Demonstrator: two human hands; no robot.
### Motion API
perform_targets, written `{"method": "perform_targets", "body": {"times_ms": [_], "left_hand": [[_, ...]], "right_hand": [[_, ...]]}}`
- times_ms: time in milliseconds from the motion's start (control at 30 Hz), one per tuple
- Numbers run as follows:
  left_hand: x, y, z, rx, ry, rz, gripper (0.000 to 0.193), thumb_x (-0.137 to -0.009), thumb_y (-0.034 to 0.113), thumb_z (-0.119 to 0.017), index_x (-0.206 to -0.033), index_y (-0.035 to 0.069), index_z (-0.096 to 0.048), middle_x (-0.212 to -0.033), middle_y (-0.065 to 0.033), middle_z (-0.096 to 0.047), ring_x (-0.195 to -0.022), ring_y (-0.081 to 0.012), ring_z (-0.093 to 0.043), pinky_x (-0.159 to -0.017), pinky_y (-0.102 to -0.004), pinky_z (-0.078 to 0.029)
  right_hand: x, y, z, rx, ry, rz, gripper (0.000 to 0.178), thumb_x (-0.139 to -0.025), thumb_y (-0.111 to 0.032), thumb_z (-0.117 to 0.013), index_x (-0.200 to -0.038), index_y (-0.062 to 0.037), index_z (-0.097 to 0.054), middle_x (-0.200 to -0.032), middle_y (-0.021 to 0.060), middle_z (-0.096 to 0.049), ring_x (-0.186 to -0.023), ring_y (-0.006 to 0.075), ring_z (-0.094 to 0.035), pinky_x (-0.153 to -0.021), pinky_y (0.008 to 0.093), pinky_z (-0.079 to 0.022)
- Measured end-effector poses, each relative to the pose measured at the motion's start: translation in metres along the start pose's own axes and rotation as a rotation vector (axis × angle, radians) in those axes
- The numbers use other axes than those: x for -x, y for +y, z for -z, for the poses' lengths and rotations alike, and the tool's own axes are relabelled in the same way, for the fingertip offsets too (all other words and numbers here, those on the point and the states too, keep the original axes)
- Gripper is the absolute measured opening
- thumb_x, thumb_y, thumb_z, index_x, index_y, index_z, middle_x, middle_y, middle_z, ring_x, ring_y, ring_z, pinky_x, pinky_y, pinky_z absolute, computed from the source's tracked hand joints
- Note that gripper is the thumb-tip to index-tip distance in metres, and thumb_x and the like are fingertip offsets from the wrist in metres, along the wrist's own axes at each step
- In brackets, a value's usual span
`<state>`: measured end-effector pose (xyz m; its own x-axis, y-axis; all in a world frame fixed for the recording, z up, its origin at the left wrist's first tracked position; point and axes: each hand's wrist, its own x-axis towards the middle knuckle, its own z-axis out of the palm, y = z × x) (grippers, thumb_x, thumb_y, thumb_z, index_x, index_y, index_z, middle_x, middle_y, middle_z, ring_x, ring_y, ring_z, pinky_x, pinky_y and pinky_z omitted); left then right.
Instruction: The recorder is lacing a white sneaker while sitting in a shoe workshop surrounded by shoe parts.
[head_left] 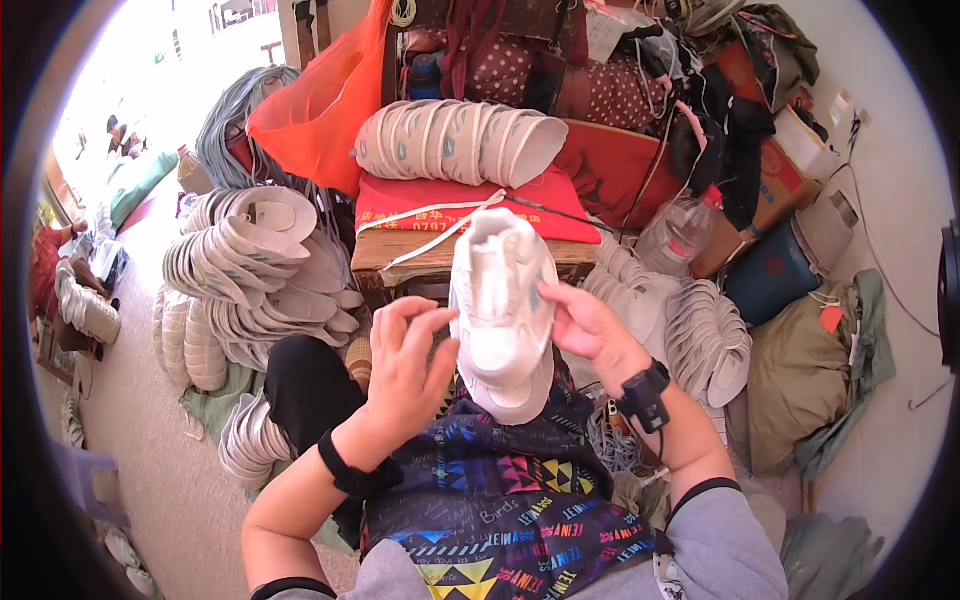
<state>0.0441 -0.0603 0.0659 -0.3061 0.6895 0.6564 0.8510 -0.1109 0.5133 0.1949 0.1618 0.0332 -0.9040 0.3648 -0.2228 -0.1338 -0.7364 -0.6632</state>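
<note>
In front of me, over my lap, is a pale white shoe upper [503,345], its rounded toe towards me. My right hand [592,322] grips its right side between thumb and fingers. On the other side my left hand [405,355] has its fingers apart and curved, close to the upper's left edge and holding nothing that I can see. A white lace [440,240] lies loose over the red cloth [400,205] on the wooden stand just beyond.
A nested row of shoe uppers [455,143] lies on the stand. More stacks [235,260] pile up at left, with others [705,335] at right. An orange bag [325,110] hangs behind. A plastic bottle [680,235] and a tan sack [805,370] are at right.
</note>
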Motion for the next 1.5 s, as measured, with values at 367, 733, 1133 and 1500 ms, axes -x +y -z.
{"method": "perform_targets", "body": {"times_ms": [367, 733, 1133, 1500], "left_hand": [[-0.043, -0.062, -0.086, 0.38, -0.07, 0.353, 0.055, -0.084, 0.037, -0.07, -0.129, 0.009, -0.055, -0.128, -0.0209, -0.046, -0.125, -0.034, -0.043, -0.104, -0.0396, -0.037], [-0.022, -0.077, -0.114, 0.473, -0.201, 0.355, 0.058, -0.087, 0.033, -0.066, -0.133, 0.003, -0.046, -0.13, -0.021, -0.045, -0.122, -0.0336, -0.045, -0.104, -0.0388, -0.037], [-0.006, -0.108, -0.144, 0.892, -0.284, 0.521, 0.062, -0.097, 0.029, -0.052, -0.146, 0.0, -0.026, -0.143, -0.0155, -0.037, -0.133, -0.0238, -0.035, -0.112, -0.0347, -0.027], [-0.006, -0.096, -0.123, 0.749, -0.406, 0.628, 0.067, -0.1, 0.043, -0.044, -0.152, 0.009, -0.019, -0.154, -0.0116, -0.026, -0.141, -0.0229, -0.024, -0.115, -0.0342, -0.018]], "right_hand": [[0.032, 0.009, 0.025, 0.222, 0.286, -0.254, 0.036, -0.095, -0.031, -0.059, -0.12, -0.005, -0.058, -0.111, 0.0105, -0.069, -0.098, 0.0204, -0.068, -0.085, 0.0356, -0.054], [-0.045, 0.036, 0.038, 1.294, 0.34, 0.719, 0.052, -0.092, -0.035, -0.062, -0.128, 0.0015, -0.049, -0.123, 0.02, -0.052, -0.118, 0.0292, -0.05, -0.104, 0.0373, -0.037], [0.015, 0.023, 0.077, 0.46, 0.313, 0.143, 0.047, -0.101, -0.038, -0.05, -0.128, -0.0004, -0.052, -0.123, 0.0106, -0.059, -0.115, 0.0183, -0.055, -0.098, 0.0331, -0.044], [0.203, 0.11, 0.301, 0.531, 0.972, -0.439, 0.012, -0.091, -0.014, -0.059, -0.093, -0.0032, -0.065, -0.078, 0.0025, -0.061, -0.06, 0.0123, -0.055, -0.049, 0.0269, -0.042]]}}
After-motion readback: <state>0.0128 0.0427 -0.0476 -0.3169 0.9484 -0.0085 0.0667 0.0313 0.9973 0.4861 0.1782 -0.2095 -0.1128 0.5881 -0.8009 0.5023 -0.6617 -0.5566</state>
